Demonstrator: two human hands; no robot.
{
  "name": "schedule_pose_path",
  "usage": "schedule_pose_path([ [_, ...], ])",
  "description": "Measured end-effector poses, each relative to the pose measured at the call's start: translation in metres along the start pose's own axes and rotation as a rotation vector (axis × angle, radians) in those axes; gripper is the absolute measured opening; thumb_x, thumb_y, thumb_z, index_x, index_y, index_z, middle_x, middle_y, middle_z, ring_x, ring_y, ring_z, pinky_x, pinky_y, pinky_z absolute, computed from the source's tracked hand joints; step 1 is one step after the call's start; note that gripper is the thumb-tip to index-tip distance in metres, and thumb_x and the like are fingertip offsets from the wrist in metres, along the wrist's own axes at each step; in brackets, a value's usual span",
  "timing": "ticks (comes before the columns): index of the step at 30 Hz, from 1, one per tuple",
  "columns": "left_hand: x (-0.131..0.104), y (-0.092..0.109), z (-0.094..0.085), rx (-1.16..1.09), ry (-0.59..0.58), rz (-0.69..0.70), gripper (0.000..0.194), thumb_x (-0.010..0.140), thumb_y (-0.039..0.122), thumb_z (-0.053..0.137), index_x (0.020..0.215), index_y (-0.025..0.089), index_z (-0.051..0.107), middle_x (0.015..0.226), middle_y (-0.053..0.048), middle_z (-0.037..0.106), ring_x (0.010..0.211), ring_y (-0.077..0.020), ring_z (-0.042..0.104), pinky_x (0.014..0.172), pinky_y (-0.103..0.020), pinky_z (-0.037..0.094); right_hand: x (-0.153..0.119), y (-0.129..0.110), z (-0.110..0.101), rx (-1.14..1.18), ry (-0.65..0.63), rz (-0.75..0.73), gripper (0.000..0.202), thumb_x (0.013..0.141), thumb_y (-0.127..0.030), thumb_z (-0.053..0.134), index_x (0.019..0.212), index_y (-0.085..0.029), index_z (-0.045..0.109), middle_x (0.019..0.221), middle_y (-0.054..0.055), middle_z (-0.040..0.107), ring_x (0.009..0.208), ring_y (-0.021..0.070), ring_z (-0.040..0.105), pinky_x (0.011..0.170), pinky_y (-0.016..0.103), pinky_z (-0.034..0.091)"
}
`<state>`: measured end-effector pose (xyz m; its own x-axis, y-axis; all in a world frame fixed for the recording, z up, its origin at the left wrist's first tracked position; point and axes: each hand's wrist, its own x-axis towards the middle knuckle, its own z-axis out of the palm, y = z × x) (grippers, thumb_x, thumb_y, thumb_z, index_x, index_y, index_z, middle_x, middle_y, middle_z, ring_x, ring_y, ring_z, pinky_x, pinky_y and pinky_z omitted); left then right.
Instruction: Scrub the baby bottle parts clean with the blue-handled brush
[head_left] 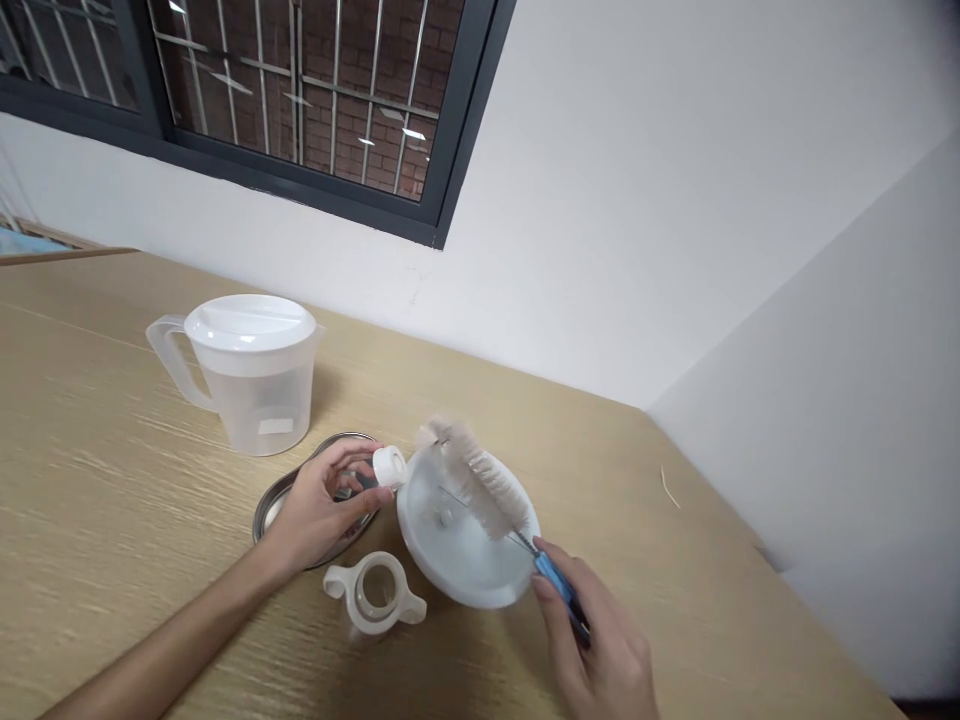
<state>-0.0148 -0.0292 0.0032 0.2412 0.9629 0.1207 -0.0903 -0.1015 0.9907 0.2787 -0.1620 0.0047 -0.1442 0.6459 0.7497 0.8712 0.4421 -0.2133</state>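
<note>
In the head view, my left hand [315, 505] pinches a small white bottle cap [389, 467] between thumb and fingertips, just off the left rim of a white bowl [480, 592]. What looks like water with small bubbles lies in the bowl. The fingers of my right hand [604, 640] wrap the blue handle of a bottle brush [480, 480], whose pale bristles slant over the bowl. Before the bowl stands a clear bottle with a two-handled collar [373, 624], its mouth uncovered. Beneath my left hand is an oval metal tray [259, 520] with a white item partly hidden in it.
A translucent lidded pitcher [259, 395] stands behind the tray at the left. Along the back of the wooden table [720, 620] runs a white wall [600, 200] with a barred window [315, 90]. A thin pale strip [669, 488] lies at the right.
</note>
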Motion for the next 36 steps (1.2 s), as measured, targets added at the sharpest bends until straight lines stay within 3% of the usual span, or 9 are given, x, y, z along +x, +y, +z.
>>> schedule_pose_path([
  [4,-0.001,0.007,0.002,0.094,0.028,0.05,0.05,0.077,0.039,0.086,0.119,0.022,0.066,0.121,-0.009,0.069,0.094,-0.0202,0.067,0.081,-0.034,0.054,-0.003,0.0,0.006,0.047,-0.101,-0.025,0.033,0.102,-0.017,0.052,0.135,-0.016,0.058,0.099,0.009,0.073,0.082,0.015,0.072,0.07,0.021,0.059],
  [9,-0.002,0.008,0.002,0.158,0.022,0.069,0.047,0.077,0.041,0.084,0.116,0.021,0.066,0.115,-0.01,0.072,0.095,-0.0226,0.066,0.085,-0.038,0.052,0.001,0.008,0.003,-0.027,-0.023,0.036,0.028,0.102,-0.02,0.053,0.13,-0.017,0.06,0.101,0.009,0.073,0.084,0.0153,0.073,0.073,0.022,0.059],
  [12,-0.002,0.006,0.003,0.199,0.058,0.084,0.058,0.073,0.04,0.087,0.122,0.022,0.062,0.12,-0.011,0.072,0.103,-0.0255,0.066,0.09,-0.041,0.052,0.003,0.003,0.0,-0.015,-0.005,0.011,0.03,0.102,-0.019,0.053,0.131,-0.016,0.059,0.103,0.01,0.072,0.086,0.0154,0.073,0.073,0.022,0.059],
  [16,-0.002,0.003,0.003,0.201,0.088,0.131,0.075,0.068,0.034,0.09,0.133,0.024,0.053,0.124,-0.01,0.072,0.114,-0.0274,0.067,0.102,-0.045,0.051,0.005,-0.002,-0.001,0.061,-0.087,-0.049,0.036,0.1,-0.012,0.053,0.135,-0.015,0.058,0.091,0.007,0.069,0.075,0.0128,0.069,0.064,0.019,0.056],
  [21,-0.002,0.002,0.001,0.28,0.105,0.146,0.073,0.073,0.034,0.086,0.136,0.025,0.05,0.127,-0.01,0.072,0.123,-0.0291,0.066,0.111,-0.049,0.048,0.008,0.005,-0.004,-0.028,-0.057,0.013,0.031,0.1,-0.015,0.055,0.131,-0.017,0.06,0.086,0.004,0.067,0.066,0.0128,0.065,0.059,0.021,0.054],
  [24,-0.003,0.001,0.0,0.34,0.116,0.175,0.071,0.075,0.034,0.085,0.137,0.027,0.05,0.127,-0.009,0.073,0.125,-0.0298,0.066,0.112,-0.048,0.048,0.007,0.003,-0.005,-0.025,-0.026,0.02,0.031,0.1,-0.015,0.055,0.13,-0.018,0.06,0.093,0.007,0.07,0.073,0.0143,0.069,0.063,0.022,0.056],
  [31,-0.005,0.004,-0.002,0.271,0.021,0.207,0.064,0.079,0.034,0.083,0.133,0.026,0.05,0.126,-0.009,0.071,0.107,-0.0249,0.072,0.1,-0.043,0.056,0.006,0.001,-0.001,0.002,-0.094,-0.024,0.033,0.1,-0.012,0.054,0.133,-0.015,0.058,0.084,0.005,0.067,0.068,0.0121,0.066,0.06,0.02,0.054],
  [36,-0.006,0.007,-0.003,0.344,0.012,0.184,0.066,0.078,0.035,0.084,0.134,0.027,0.049,0.129,-0.01,0.071,0.118,-0.0283,0.068,0.105,-0.046,0.052,0.005,0.005,-0.003,-0.061,-0.006,0.029,0.023,0.102,-0.021,0.055,0.123,-0.016,0.062,0.102,0.011,0.073,0.084,0.0164,0.073,0.072,0.023,0.059],
])
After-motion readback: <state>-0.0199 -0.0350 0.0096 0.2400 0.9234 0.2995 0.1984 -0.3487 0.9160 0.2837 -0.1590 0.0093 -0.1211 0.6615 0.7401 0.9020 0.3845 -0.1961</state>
